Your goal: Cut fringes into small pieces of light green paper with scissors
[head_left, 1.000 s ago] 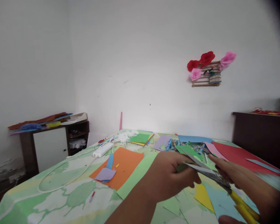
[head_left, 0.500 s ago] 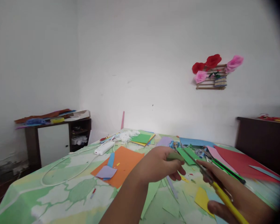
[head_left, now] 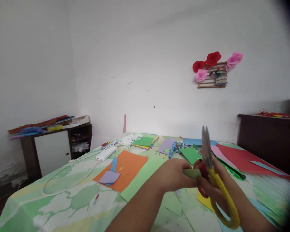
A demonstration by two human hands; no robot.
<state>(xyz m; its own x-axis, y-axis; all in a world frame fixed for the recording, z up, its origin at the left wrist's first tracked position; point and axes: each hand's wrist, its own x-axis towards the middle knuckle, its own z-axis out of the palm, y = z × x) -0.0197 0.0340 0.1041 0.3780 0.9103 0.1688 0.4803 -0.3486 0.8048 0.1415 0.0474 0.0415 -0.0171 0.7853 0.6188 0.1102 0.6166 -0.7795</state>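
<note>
My left hand [head_left: 175, 175] pinches a small folded piece of green paper [head_left: 191, 173] between thumb and fingers. Close beside it, my right hand [head_left: 218, 188] is closed on a pair of scissors [head_left: 210, 165] with a yellow handle loop. The metal blades point upward and lie nearly together. Something red shows between the two hands; I cannot tell if it belongs to the scissors. Beneath my left forearm lies a light green sheet [head_left: 140, 180], partly hidden. A yellow paper piece [head_left: 205, 202] is below my right hand.
An orange sheet [head_left: 129, 162] lies left of my arms, with purple and blue scraps on it. Behind it are a white power strip [head_left: 106, 153] and its cable. A green cutter [head_left: 232, 170] and a red sheet [head_left: 241, 158] lie to the right.
My hands have come together. The scissors have swung from slanting forward-left to pointing upward. More of the light green sheet shows, and the view has shifted slightly right.
</note>
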